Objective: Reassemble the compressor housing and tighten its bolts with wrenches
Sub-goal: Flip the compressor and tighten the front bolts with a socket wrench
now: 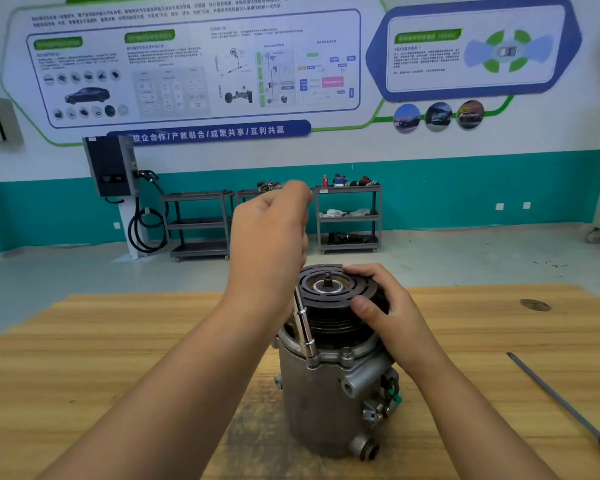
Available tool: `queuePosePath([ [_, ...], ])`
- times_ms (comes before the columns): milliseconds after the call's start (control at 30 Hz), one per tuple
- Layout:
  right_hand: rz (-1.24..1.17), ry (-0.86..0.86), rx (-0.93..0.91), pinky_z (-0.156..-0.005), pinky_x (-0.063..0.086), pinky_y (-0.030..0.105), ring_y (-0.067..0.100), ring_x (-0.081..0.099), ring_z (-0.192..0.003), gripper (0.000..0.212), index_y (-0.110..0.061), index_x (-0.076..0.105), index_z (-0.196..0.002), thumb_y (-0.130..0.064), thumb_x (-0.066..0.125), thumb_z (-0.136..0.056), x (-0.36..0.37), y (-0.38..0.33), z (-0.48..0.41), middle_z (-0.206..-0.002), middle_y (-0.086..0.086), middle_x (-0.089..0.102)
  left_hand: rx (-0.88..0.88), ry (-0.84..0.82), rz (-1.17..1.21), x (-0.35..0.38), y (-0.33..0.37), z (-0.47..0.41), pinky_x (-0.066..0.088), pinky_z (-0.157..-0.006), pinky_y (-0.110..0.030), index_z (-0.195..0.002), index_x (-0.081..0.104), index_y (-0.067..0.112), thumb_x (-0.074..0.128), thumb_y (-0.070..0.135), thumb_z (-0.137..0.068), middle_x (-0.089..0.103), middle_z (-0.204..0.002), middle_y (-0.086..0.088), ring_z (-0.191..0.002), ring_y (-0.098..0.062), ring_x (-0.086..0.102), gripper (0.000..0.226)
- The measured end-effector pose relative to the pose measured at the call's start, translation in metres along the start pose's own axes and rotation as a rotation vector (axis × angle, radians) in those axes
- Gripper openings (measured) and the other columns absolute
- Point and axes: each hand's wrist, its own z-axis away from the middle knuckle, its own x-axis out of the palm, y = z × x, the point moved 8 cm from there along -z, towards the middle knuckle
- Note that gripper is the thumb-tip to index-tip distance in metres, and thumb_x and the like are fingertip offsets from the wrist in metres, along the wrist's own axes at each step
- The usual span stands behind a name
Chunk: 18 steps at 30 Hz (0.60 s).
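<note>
A silver compressor housing (pixel 321 403) stands upright on the wooden table (pixel 118 341), with a black grooved pulley (pixel 326 306) on top and a threaded shaft at its centre. My left hand (pixel 269 237) is closed around the top of a chrome socket wrench (pixel 303 329). The wrench stands nearly upright, its lower end on a bolt at the housing's front flange. My right hand (pixel 385 306) grips the right side of the pulley, thumb in front and fingers over the rim.
A long screwdriver (pixel 565 407) with a yellow and black handle lies on the table at the right. A small round dark mark (pixel 535 305) sits at the far right of the table. Grey shelf carts (pixel 349 220) and a wall charger (pixel 111 168) stand far behind.
</note>
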Motion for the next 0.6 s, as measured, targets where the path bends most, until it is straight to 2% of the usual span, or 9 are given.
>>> queuePosePath([
  [100, 0.003, 0.001, -0.006, -0.086, 0.048, 0.022, 0.004, 0.06, -0.105, 0.063, -0.04, 0.057, -0.107, -0.079, 0.061, -0.057, 0.0, -0.001, 0.0, -0.109, -0.017, 0.065, 0.035, 0.023, -0.065, 0.004, 0.002, 0.001, 0.008, -0.05, -0.034, -0.059, 0.017, 0.019, 0.049, 0.022, -0.071, 0.01, -0.059, -0.007, -0.056, -0.021, 0.007, 0.035],
  [200, 0.008, 0.002, -0.004, -0.084, 0.049, 0.018, 0.002, 0.06, -0.104, 0.063, -0.041, 0.057, -0.107, -0.08, 0.061, -0.057, 0.0, -0.001, 0.0, -0.109, -0.018, 0.064, 0.056, 0.02, -0.116, 0.01, 0.004, 0.003, 0.011, -0.049, -0.029, -0.049, 0.023, 0.024, 0.049, 0.024, -0.071, 0.015, -0.051, 0.001, -0.05, -0.017, 0.01, 0.034],
  [433, 0.006, 0.008, -0.001, -0.085, 0.049, 0.019, 0.002, 0.06, -0.103, 0.067, -0.04, 0.057, -0.108, -0.081, 0.06, -0.056, 0.0, -0.002, 0.001, -0.107, -0.017, 0.064, 0.058, 0.026, -0.136, 0.017, 0.001, 0.002, 0.012, -0.05, -0.032, -0.05, 0.025, 0.024, 0.051, 0.017, -0.084, 0.016, -0.053, 0.0, -0.052, -0.017, 0.012, 0.043],
  [600, -0.006, 0.002, 0.004, -0.087, 0.05, 0.025, 0.007, 0.061, -0.104, 0.069, -0.037, 0.058, -0.108, -0.081, 0.061, -0.055, 0.001, -0.003, 0.001, -0.107, -0.012, 0.066, 0.125, 0.044, -0.164, 0.026, 0.004, 0.006, 0.016, -0.044, -0.025, -0.046, 0.021, 0.025, 0.052, 0.014, -0.087, 0.016, -0.045, 0.009, -0.045, -0.011, 0.013, 0.053],
])
